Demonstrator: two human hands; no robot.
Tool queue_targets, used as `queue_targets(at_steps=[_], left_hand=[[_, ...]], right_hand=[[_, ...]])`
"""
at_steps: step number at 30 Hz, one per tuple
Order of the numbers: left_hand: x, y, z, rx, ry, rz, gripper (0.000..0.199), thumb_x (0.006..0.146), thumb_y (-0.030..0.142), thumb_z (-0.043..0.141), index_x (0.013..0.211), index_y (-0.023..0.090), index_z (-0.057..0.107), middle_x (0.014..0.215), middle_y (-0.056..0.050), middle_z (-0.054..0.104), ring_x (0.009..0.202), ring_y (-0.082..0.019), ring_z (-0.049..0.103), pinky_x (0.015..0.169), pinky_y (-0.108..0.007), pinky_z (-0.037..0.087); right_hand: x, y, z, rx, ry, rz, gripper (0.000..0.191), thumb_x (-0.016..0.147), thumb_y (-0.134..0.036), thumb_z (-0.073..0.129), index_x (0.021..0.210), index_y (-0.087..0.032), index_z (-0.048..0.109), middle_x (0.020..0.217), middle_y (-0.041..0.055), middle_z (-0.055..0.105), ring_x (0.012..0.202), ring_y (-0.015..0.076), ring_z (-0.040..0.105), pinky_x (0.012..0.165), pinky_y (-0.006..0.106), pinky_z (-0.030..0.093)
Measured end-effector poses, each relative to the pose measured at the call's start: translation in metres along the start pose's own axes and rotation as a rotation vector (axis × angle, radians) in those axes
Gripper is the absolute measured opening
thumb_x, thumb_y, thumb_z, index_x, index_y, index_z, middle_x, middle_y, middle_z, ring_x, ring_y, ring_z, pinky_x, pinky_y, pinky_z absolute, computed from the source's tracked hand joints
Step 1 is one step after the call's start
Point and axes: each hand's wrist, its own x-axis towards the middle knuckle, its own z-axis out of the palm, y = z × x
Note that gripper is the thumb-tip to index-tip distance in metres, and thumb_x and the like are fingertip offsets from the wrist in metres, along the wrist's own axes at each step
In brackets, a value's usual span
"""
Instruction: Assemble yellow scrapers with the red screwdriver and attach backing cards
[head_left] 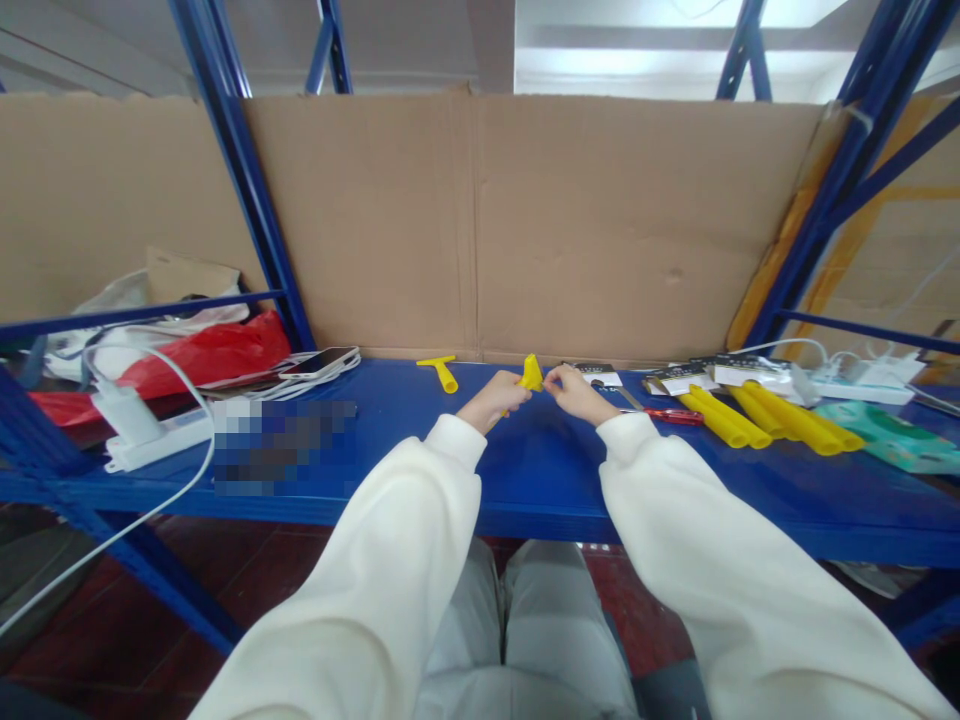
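My left hand (495, 399) is wrapped round the handle of a yellow tool (532, 373), whose wide head points up above the blue shelf. Close to the right side of that head is my right hand (576, 393), its thumb and fingertips pinched together; anything between them is too small to make out. Another yellow T-shaped tool (445, 376) lies on the blue shelf (540, 480), to the left of my left hand. Just right of my right hand are a flat packet (598, 375) and a red-handled tool (675, 416).
Several yellow tubular handles (795, 418), packaged items (679, 378) and a green pack (892, 437) lie at the right. At the left are a white power strip (161, 440), a phone (322, 361) and a red bag (217, 350). A cardboard panel (600, 230) stands behind.
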Motion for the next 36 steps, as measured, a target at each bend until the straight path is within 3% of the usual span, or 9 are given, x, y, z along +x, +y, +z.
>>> queue_targets(at_steps=[6, 18, 21, 24, 27, 31, 36], left_hand=[[-0.003, 0.003, -0.004, -0.122, -0.043, -0.049, 0.027, 0.078, 0.004, 0.056, 0.057, 0.017, 0.047, 0.044, 0.008, 0.04, 0.038, -0.005, 0.036, 0.04, -0.017, 0.026], [-0.006, 0.006, -0.003, -0.136, -0.038, -0.072, 0.029, 0.082, 0.001, 0.051, 0.058, 0.017, 0.046, 0.045, 0.008, 0.04, 0.037, -0.004, 0.035, 0.039, -0.018, 0.025], [-0.005, 0.005, -0.006, -0.188, -0.065, -0.09, 0.025, 0.081, 0.001, 0.052, 0.062, 0.016, 0.047, 0.048, 0.008, 0.043, 0.038, -0.004, 0.035, 0.04, -0.018, 0.025], [-0.005, 0.005, -0.01, -0.28, -0.108, -0.112, 0.019, 0.079, 0.0, 0.053, 0.068, 0.016, 0.05, 0.05, 0.008, 0.045, 0.038, -0.004, 0.035, 0.041, -0.017, 0.026], [-0.005, 0.005, -0.012, -0.38, -0.148, -0.124, 0.017, 0.078, 0.0, 0.052, 0.073, 0.016, 0.051, 0.049, 0.008, 0.043, 0.037, -0.004, 0.033, 0.04, -0.017, 0.026], [-0.003, 0.003, -0.014, -0.463, -0.206, -0.143, 0.018, 0.081, 0.001, 0.051, 0.073, 0.017, 0.049, 0.048, 0.008, 0.041, 0.036, -0.003, 0.031, 0.039, -0.015, 0.024], [0.0, 0.001, -0.015, -0.543, -0.262, -0.159, 0.02, 0.078, -0.001, 0.055, 0.071, 0.016, 0.049, 0.047, 0.007, 0.041, 0.035, -0.003, 0.03, 0.039, -0.016, 0.022]], right_hand=[[-0.001, 0.0, 0.0, 0.016, 0.016, -0.001, 0.013, 0.085, -0.019, 0.054, 0.084, -0.02, 0.066, 0.098, 0.0079, 0.064, 0.103, 0.0232, 0.055, 0.094, 0.041, 0.044], [0.0, -0.006, 0.004, 0.163, 0.077, 0.024, 0.01, 0.079, -0.018, 0.059, 0.069, -0.02, 0.061, 0.089, 0.006, 0.064, 0.095, 0.0218, 0.058, 0.093, 0.038, 0.044], [-0.001, -0.006, 0.006, 0.298, 0.128, 0.059, 0.004, 0.078, -0.019, 0.06, 0.077, -0.02, 0.058, 0.094, 0.0053, 0.064, 0.096, 0.0201, 0.059, 0.092, 0.037, 0.045], [-0.003, -0.007, 0.008, 0.436, 0.162, 0.11, 0.013, 0.078, -0.022, 0.063, 0.089, -0.021, 0.056, 0.104, 0.006, 0.064, 0.098, 0.0186, 0.059, 0.092, 0.036, 0.046], [-0.006, -0.008, 0.006, 0.541, 0.093, 0.109, 0.014, 0.079, -0.027, 0.063, 0.09, -0.02, 0.057, 0.101, 0.0052, 0.065, 0.095, 0.0177, 0.059, 0.09, 0.035, 0.046], [-0.009, -0.008, -0.001, 0.636, -0.024, 0.124, 0.018, 0.078, -0.037, 0.063, 0.082, -0.02, 0.056, 0.082, 0.0003, 0.062, 0.079, 0.0155, 0.055, 0.075, 0.03, 0.045], [-0.01, -0.006, -0.007, 0.712, -0.065, 0.139, 0.034, 0.068, -0.049, 0.071, 0.075, -0.021, 0.054, 0.067, -0.0045, 0.052, 0.064, 0.0117, 0.044, 0.058, 0.025, 0.035]])
